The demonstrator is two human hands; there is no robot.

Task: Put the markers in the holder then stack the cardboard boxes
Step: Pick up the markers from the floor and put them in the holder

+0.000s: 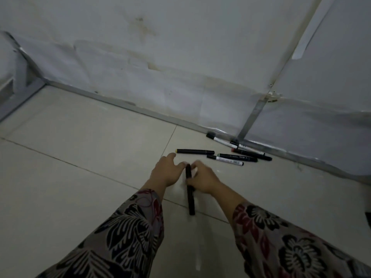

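Right grip (202, 178) around black marker's (190, 199) upper end.

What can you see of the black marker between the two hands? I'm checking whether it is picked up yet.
The black marker is a long, dark, plastic-looking stick, all black as far as the dim picture shows. It runs lengthwise away from the person, its near end over the tiled floor. The right hand closes around its upper part; the left hand touches or nearly touches its far tip. Whether its near end rests on the floor or is lifted cannot be told. It is apart from the other markers.
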